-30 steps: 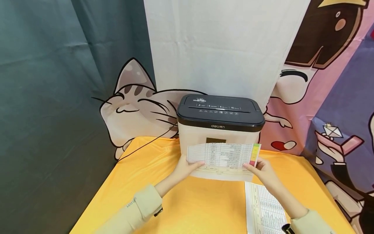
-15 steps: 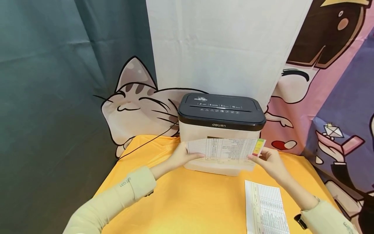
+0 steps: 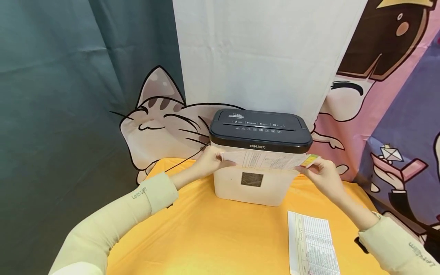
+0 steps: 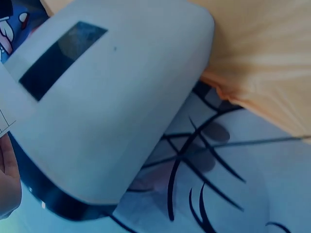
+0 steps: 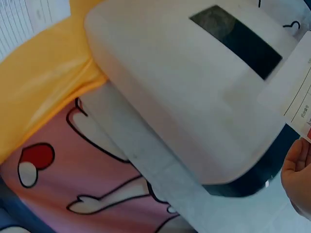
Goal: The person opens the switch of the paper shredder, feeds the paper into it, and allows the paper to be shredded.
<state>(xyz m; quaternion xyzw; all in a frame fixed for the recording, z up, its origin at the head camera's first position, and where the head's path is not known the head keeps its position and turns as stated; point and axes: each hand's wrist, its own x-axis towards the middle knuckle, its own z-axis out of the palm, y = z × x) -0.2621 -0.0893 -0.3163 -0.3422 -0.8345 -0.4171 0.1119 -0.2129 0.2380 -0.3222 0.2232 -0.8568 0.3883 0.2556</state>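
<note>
A printed sheet of paper (image 3: 264, 159) spans both hands in front of the paper shredder (image 3: 254, 191), just below its dark lid. My left hand (image 3: 214, 159) pinches the sheet's left end, thumb on the near face. At the other end, by a green, yellow and red strip, my right hand (image 3: 321, 173) pinches it the same way. The shredder has a white bin, a small dark window and a narrow slot (image 3: 259, 127) across the lid. In the left wrist view a corner of the sheet (image 4: 7, 104) shows beside the bin; the right wrist view shows its other end (image 5: 296, 92).
A second printed sheet (image 3: 313, 242) lies on the yellow tablecloth (image 3: 206, 236) at the front right. A thin black cord (image 3: 185, 160) runs left from the shredder. Behind stands a cloth backdrop (image 3: 268, 53) with cartoon figures.
Both hands have raised the sheet from the bin's lower front to just under the lid, and it now tilts flatter. The bin's window and lower front have come into view.
</note>
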